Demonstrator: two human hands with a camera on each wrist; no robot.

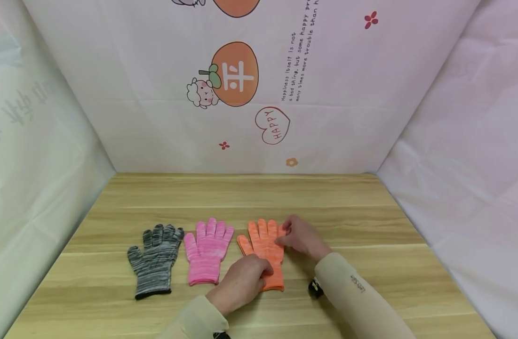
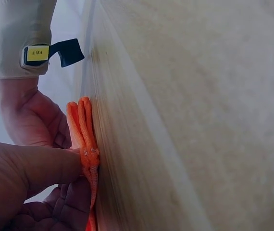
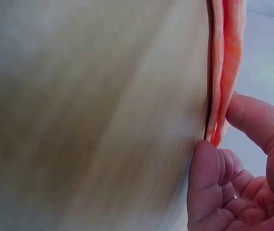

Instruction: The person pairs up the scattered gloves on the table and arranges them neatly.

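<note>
An orange knit glove [image 1: 265,247] lies on the wooden table, fingers pointing away from me. My left hand [image 1: 243,282] holds it near the cuff, its thumb [image 2: 60,166] against the fabric and the other fingers curled beside it. At the glove's right edge, by the outermost finger, my right hand [image 1: 303,238] pinches the fabric. In the right wrist view the right thumb [image 3: 255,118] touches the orange layers while the fingertips sit at their edge. Left of it lie a pink glove [image 1: 208,252] and a grey-black striped glove [image 1: 155,259], both flat with fingers pointing away.
The wooden table [image 1: 250,193] meets a white printed backdrop [image 1: 335,117] at its far edge. White sheets stand along the left [image 1: 43,155] and right [image 1: 466,155] sides. A black wrist strap [image 1: 315,288] shows beside the right sleeve.
</note>
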